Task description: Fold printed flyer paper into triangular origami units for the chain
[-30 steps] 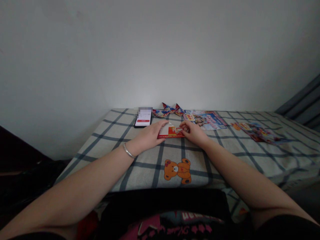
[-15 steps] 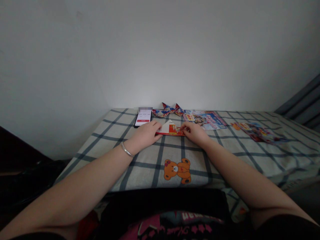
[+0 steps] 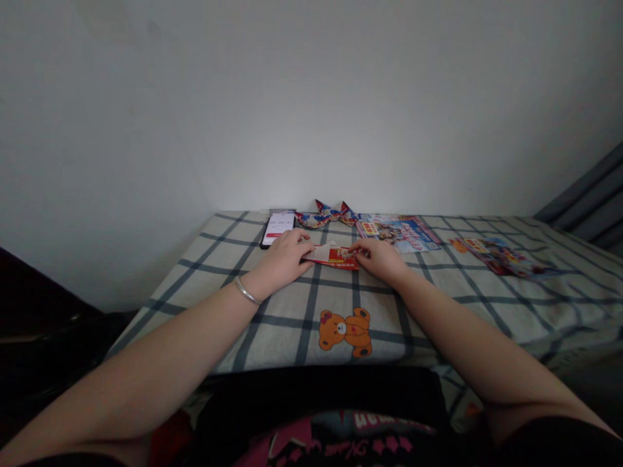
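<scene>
A folded sheet of printed paper [image 3: 341,261], red with a whitish flap, is stretched low over the checked cloth between my two hands. My left hand [image 3: 287,256], with a silver bangle on its wrist, pinches the paper's left end. At the opposite end, my right hand [image 3: 378,258] has its thumb and fingertips closed on the paper. Just behind the left fingers lies a phone [image 3: 280,225] with a lit screen. Folded paper boats [image 3: 328,215], blue and red with pointed tips, stand beyond the sheet.
A colourful flyer [image 3: 406,232] lies right of the folded shapes, and another flyer [image 3: 509,257] is farther right. The checked tablecloth [image 3: 272,324] bears a printed bear. A white wall [image 3: 341,104] rises behind the table.
The paper's whitish peak has come down lower and flatter, and its red front edge now shows more. Both hands keep their hold with only slight finger shifts.
</scene>
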### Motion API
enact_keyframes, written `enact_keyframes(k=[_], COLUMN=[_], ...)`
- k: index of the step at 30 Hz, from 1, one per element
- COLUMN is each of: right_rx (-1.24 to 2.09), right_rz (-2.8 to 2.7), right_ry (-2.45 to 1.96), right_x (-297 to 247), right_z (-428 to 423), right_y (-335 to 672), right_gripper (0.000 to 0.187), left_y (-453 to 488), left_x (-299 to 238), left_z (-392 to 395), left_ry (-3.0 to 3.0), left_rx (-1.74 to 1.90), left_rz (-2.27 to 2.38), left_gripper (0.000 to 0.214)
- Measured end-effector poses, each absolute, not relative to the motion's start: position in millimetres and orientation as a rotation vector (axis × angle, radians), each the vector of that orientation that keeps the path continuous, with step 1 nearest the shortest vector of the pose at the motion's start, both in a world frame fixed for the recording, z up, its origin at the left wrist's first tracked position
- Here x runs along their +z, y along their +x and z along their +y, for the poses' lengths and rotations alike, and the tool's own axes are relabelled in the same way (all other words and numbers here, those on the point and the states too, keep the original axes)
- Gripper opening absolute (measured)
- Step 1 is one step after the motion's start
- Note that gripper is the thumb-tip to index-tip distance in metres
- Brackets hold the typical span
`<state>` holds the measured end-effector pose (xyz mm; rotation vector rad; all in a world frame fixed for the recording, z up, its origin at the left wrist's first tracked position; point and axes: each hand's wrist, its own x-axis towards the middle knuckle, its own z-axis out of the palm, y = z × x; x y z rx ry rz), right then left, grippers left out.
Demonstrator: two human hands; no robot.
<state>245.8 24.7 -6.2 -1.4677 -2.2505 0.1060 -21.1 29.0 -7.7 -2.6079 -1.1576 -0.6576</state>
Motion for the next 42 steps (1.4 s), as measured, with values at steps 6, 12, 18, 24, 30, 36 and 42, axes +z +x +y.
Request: enact_keyframes(k=[6,12,18,24,30,36,42], right_rx=[0.079,0.071,-0.066,-0.093,-0.017,-0.010,-0.057], right_rz=[-2.255,-2.319,-2.359,-2.499,-2.581,-2.589,-2.622], right_ry=[-1.484,-1.395,-1.166,-1.024,-0.907,-0.957,-0.905], right_x=[-5.6,-12.3,-17.1,-12.8,-8.6,-4.3,-6.0], right_z=[25.4,32.9,37.2,30.9,25.3,22.8,23.0], right_y=[246.6,248.9,252.1,249.8,247.8,247.5,245.8], right_gripper=[0.024,0.024,0.022,0.024,0.024,0.033,0.021], left_y=[-24.0,-26.0,-24.7,-26.7,-24.3,-17.0,-12.8], left_x=[-2.7,5.3,9.1,8.6,8.7,12.4,9.2], left_z=[29.7,31.1,28.3,29.5,25.1,8.1,4.0], left_ry=[-2.625,-2.635,-2.617,-2.542,-2.534,-2.551,-2.640], left_rx=[-0.625,-0.486,-0.344,-0.325,-0.273,-0.204,-0.270], left_rz=[-0.996,-0.655,-0.579,-0.723,-0.846,-1.004,-0.947], left_gripper=[0.011,0.008,0.013,0.009,0.014,0.023,0.034])
